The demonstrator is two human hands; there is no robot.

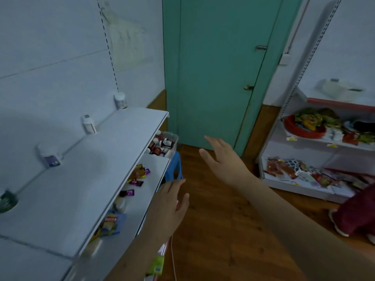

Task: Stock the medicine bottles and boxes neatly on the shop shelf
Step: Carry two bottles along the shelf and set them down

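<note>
A person's left hand (169,201) and right hand (220,157) hang over the wooden floor (223,230) beside a white shelf (85,179), both empty with fingers loosely spread. Four bottles (89,123) stand spaced along the shelf's back wall, well apart from each other. More bottles fill a clear bin (166,145) on a blue stool (176,165) at the shelf's far end, beyond the hands. Snack packets (140,173) lie on the lower shelf (150,187). A green door (215,67) stands behind; a second rack (316,151) holds assorted goods at right.
</note>
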